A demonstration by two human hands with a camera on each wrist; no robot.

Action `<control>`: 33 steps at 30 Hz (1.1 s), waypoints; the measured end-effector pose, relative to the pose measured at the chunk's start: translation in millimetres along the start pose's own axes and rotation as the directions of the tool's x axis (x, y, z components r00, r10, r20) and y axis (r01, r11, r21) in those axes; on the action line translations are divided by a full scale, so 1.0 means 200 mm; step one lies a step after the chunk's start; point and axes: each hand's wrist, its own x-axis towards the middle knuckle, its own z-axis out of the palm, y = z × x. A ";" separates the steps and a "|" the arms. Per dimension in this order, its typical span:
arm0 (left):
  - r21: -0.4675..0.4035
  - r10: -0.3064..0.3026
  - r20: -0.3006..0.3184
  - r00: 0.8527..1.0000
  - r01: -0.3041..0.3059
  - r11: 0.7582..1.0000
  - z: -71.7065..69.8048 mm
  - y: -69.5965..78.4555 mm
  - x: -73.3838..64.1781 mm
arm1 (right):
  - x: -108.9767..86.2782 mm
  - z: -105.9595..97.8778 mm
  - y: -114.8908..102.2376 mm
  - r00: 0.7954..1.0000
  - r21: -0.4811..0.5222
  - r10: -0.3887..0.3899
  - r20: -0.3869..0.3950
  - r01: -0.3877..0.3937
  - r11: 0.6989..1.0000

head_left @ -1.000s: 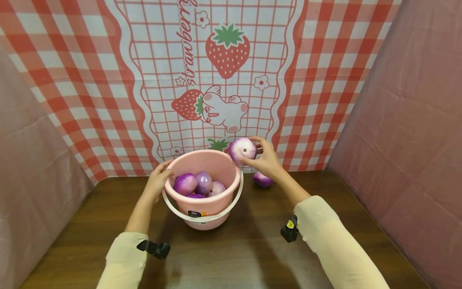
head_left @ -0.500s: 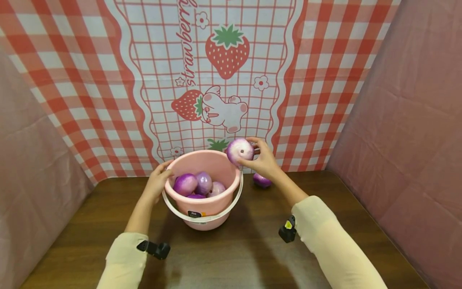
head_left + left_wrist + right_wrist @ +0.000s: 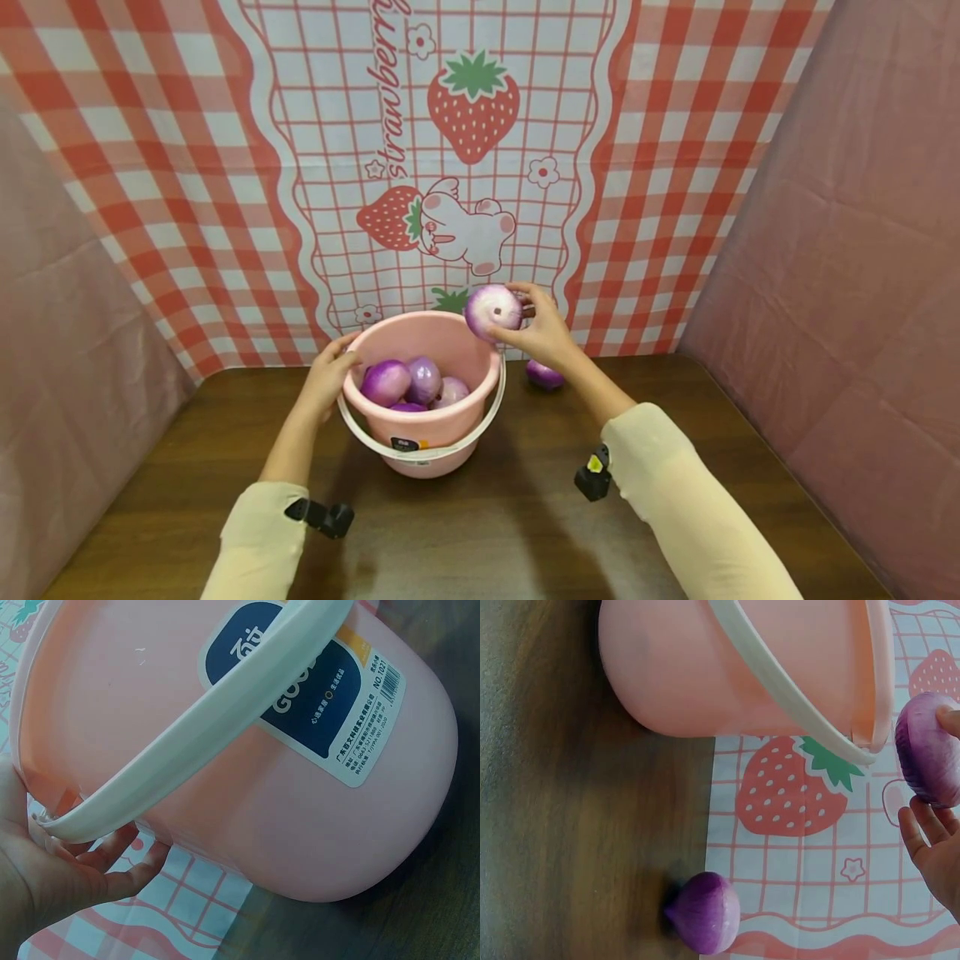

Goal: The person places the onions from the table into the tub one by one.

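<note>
My right hand [image 3: 550, 335] pinches a peeled purple onion [image 3: 486, 313] between thumb and fingers, up at the right side of the pink bucket's [image 3: 450, 432] rim. In the right wrist view that onion [image 3: 924, 750] is beyond the bucket's mouth, its root end turned away. The left hand [image 3: 327, 379] grips the bucket's left rim, and the left wrist view has its fingers [image 3: 124, 881] curled beneath the white handle's [image 3: 180, 750] joint. Several onions [image 3: 386, 383] lie inside the upright bucket. Another onion [image 3: 544, 374] sits on the table behind my right wrist.
The dark wooden table [image 3: 480, 533] ends at a red-and-white checked strawberry cloth [image 3: 645, 208] hanging behind. Pink cloth [image 3: 847, 250] closes off both sides. The bucket's handle [image 3: 491, 412] hangs down over its front.
My right hand has shifted slightly left with the onion, bringing it over the bucket's right rim. The left hand and the bucket have stayed in place.
</note>
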 end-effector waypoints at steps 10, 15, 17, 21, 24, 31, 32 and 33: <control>0.000 0.014 -0.004 1.000 -0.014 1.000 0.01 -0.01 0.01 | 0.01 0.03 -0.03 1.000 -0.002 -0.030 0.002 0.030 1.000; 0.002 0.010 -0.005 1.000 -0.010 1.000 0.01 -0.01 0.01 | 0.01 0.05 -0.04 1.000 0.013 -0.027 0.006 0.027 1.000; 0.001 0.010 -0.006 1.000 -0.010 1.000 0.00 -0.01 0.01 | 0.01 0.06 -0.04 1.000 0.019 -0.022 0.009 0.022 1.000; 0.002 0.017 -0.004 1.000 -0.017 1.000 0.00 -0.01 0.00 | 0.01 0.06 -0.04 1.000 0.025 -0.019 0.010 0.019 0.999; 0.005 0.016 -0.004 1.000 -0.016 1.000 0.00 0.00 0.00 | 0.01 0.07 -0.04 1.000 0.030 -0.022 0.014 0.022 0.999; 0.014 0.019 -0.009 1.000 -0.019 1.000 0.00 -0.01 0.00 | 0.01 0.09 -0.04 0.999 0.031 -0.046 0.019 0.045 0.998; 0.015 0.019 -0.009 1.000 -0.019 1.000 0.00 -0.01 0.00 | 0.02 0.10 -0.04 0.999 0.033 -0.050 0.020 0.049 0.998; 0.015 0.018 -0.009 1.000 -0.018 1.000 0.00 -0.01 0.00 | 0.02 0.10 -0.04 0.998 0.033 -0.051 0.021 0.050 0.998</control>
